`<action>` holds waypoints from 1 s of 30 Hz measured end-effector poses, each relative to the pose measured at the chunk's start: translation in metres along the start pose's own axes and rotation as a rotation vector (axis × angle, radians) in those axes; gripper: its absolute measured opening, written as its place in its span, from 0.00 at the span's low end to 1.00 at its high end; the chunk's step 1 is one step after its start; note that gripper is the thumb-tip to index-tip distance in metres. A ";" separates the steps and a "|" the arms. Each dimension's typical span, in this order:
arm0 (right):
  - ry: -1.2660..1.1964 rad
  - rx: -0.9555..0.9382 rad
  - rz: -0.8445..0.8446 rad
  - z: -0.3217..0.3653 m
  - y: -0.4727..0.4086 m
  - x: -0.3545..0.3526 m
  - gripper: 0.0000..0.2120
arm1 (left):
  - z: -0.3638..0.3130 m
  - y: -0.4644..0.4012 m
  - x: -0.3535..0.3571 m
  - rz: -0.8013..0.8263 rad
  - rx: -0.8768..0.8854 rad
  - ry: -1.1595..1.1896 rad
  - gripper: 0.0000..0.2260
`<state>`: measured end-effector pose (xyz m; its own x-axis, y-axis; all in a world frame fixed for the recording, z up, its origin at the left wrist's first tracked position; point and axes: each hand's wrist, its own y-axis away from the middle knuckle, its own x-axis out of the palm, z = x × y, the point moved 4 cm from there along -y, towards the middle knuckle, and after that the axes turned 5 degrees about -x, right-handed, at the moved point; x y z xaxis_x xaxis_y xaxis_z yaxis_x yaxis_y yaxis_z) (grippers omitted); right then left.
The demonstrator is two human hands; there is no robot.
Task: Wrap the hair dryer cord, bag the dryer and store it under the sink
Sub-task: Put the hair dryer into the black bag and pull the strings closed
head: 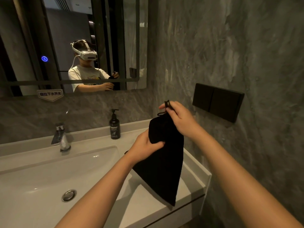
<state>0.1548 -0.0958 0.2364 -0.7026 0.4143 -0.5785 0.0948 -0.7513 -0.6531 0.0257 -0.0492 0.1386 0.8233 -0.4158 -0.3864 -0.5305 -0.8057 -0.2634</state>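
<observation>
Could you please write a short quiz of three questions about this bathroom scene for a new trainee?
1. True or false: the black bag lies flat inside the sink.
2. Which hand pinches the drawstring: A) left, B) right?
3. What stands on the counter beside the faucet?

Key:
1. False; both hands hold it up above the counter.
2. B; the right hand pinches it, and the left hand grips the bag's neck.
3. A dark pump bottle.

Matt black cloth bag (pixel 164 165), glossy white sink (pixel 49 175)
</observation>
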 end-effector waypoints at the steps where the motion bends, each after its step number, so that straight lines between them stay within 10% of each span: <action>1: 0.070 -0.018 0.075 0.000 0.002 0.000 0.12 | -0.001 -0.001 -0.002 0.027 0.005 -0.040 0.17; 11: 0.513 0.205 0.530 0.009 0.028 0.008 0.38 | -0.023 -0.003 -0.005 0.270 0.080 -0.531 0.17; 21: 0.133 0.331 0.343 0.006 0.045 0.009 0.27 | -0.025 0.002 -0.007 0.315 -0.005 -0.420 0.15; 30: -0.052 0.448 0.105 -0.008 0.062 0.007 0.23 | -0.006 0.030 -0.007 -0.207 -0.023 -0.363 0.45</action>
<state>0.1620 -0.1356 0.1879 -0.7411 0.3062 -0.5976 -0.1383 -0.9405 -0.3104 0.0048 -0.0732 0.1389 0.7850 -0.0718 -0.6153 -0.3536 -0.8675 -0.3499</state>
